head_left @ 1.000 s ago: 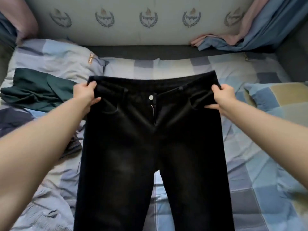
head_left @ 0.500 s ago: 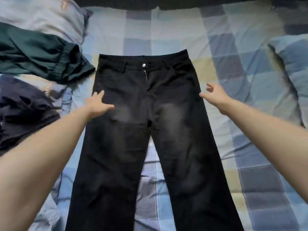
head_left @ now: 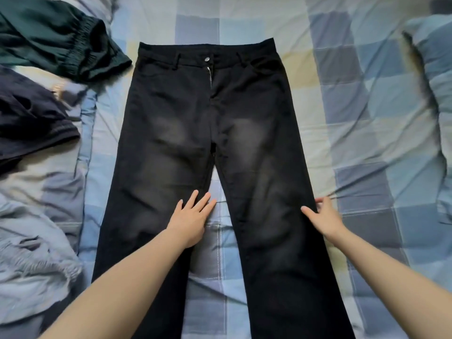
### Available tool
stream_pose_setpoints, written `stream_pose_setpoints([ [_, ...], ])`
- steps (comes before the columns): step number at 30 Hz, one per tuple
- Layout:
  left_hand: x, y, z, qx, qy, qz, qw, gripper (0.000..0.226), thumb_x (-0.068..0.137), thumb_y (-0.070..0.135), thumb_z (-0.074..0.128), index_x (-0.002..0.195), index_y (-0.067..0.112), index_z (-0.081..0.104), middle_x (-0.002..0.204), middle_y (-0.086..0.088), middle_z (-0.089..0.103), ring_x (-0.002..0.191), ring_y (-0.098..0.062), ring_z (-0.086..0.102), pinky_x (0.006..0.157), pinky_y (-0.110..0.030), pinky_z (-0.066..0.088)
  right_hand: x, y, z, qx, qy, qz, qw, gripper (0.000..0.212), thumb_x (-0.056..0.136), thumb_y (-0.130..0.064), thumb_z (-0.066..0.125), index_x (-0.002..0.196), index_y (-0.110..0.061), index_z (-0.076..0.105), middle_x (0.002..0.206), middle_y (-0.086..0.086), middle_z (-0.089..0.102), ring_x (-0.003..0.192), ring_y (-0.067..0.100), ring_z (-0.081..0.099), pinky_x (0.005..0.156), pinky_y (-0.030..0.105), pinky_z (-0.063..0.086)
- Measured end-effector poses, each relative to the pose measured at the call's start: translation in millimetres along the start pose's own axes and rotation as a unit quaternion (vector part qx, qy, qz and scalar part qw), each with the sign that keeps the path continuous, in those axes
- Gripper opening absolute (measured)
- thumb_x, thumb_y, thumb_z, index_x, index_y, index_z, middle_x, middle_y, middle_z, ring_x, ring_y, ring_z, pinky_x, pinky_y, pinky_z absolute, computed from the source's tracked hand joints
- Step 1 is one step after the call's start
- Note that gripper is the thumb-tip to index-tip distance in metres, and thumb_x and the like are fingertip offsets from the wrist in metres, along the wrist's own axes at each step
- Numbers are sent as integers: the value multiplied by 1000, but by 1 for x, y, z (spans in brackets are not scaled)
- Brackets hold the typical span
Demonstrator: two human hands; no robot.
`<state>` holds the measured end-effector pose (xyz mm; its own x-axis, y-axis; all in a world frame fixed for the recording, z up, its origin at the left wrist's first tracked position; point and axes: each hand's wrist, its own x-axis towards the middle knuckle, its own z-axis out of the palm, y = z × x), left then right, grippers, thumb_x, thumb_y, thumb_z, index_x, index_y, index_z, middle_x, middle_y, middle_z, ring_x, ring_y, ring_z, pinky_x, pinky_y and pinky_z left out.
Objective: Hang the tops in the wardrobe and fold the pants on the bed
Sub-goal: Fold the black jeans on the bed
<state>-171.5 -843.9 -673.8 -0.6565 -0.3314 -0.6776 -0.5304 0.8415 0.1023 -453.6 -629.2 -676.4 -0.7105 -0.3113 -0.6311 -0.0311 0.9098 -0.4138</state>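
Observation:
Black jeans [head_left: 171, 133] lie flat and face up on the checked bed sheet [head_left: 354, 118], waistband at the far end, legs spread toward me. My left hand [head_left: 190, 216] rests flat with straight fingers on the inner edge of the left trouser leg near the knee. At the outer edge of the right trouser leg, my right hand [head_left: 322, 216] has its fingers spread, thumb on the cloth and fingertips at the seam. Neither hand holds anything.
A dark green garment [head_left: 61, 42] with an elastic band lies at the upper left, a navy garment [head_left: 31, 121] just below it. A checked pillow [head_left: 433, 94] lies on the right. Crumpled bedding [head_left: 31, 253] bunches up at the lower left.
Both hands let go of the waistband and slid down the jeans to knee height. The left hand moved from the outer edge to the inner edge of its leg. The view tilted down.

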Motion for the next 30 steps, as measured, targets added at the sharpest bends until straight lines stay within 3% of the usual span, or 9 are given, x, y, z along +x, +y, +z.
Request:
stream_pose_setpoints([
  [4, -1, 33, -22, -128, -25, -64, 989, 67, 95, 30, 47, 154, 21, 17, 163, 1, 11, 150, -30, 4, 116, -49, 25, -33, 10, 0, -1, 1, -18, 1000, 37, 88, -17, 65, 117, -6, 44, 113, 12, 61, 87, 20, 51, 73, 28, 36],
  [7, -7, 61, -42, -314, 17, -76, 946, 61, 93, 26, 52, 150, 19, 33, 155, 0, 35, 142, -24, 32, 113, -41, 32, -67, -7, -6, 41, 15, -96, 994, 36, 89, -9, 61, 124, -8, 49, 118, 6, 61, 101, 22, 57, 81, 26, 38],
  [11, -23, 98, -64, -605, 27, -94, 790, 30, 96, 30, 55, 124, 21, 60, 133, -5, 60, 111, -15, 60, 93, -27, 47, -117, -36, -9, 20, -25, -194, 980, 56, 90, -4, 57, 143, -9, 40, 140, 7, 49, 131, 23, 44, 112, 33, 31],
  [14, -31, 113, -83, -745, -28, -120, 655, 28, 95, 51, 50, 106, 29, 63, 112, 2, 70, 94, -14, 70, 79, -28, 51, -148, -55, -6, -14, -49, -273, 961, 60, 86, 2, 57, 144, -9, 41, 122, 6, 51, 118, 20, 49, 98, 9, 28],
  [16, -32, 116, -90, -780, -30, -146, 607, 39, 89, 57, 56, 110, 25, 65, 103, 4, 70, 86, -16, 70, 79, -32, 54, -165, -68, 0, -17, -92, -310, 946, 57, 83, 8, 55, 138, -8, 48, 107, 4, 51, 101, 20, 54, 86, 2, 31],
  [19, -33, 115, -89, -712, 32, -192, 675, 41, 84, 33, 72, 118, 11, 65, 96, 0, 65, 76, -17, 65, 66, -29, 52, -176, -85, 6, 16, -159, -303, 939, 51, 77, 15, 43, 116, -8, 67, 106, 8, 65, 95, 18, 64, 89, 13, 46],
  [22, -34, 106, -84, -664, 89, -199, 715, 32, 85, 8, 67, 115, -4, 64, 81, -8, 64, 77, -19, 60, 70, -36, 59, -157, -108, -1, 43, -96, -218, 970, 43, 74, 9, 42, 82, -18, 74, 85, 2, 74, 84, 15, 68, 86, 27, 53],
  [26, -40, 98, -80, -653, 97, -160, 734, 12, 87, 6, 66, 97, 2, 70, 74, -9, 64, 82, -24, 64, 85, -47, 57, -99, -162, -1, 114, -18, -86, 990, 21, 89, -14, 48, 108, -10, 57, 105, 15, 65, 90, 32, 66, 80, 48, 56],
  [30, -50, 90, -81, -678, 82, -114, 722, 12, 86, 2, 65, 97, 0, 70, 93, -20, 73, 95, -32, 69, 86, -47, 57, -53, -219, 6, 65, -4, -59, 996, 45, 94, -35, 53, 119, 2, 46, 119, 21, 55, 101, 38, 62, 78, 51, 57],
])
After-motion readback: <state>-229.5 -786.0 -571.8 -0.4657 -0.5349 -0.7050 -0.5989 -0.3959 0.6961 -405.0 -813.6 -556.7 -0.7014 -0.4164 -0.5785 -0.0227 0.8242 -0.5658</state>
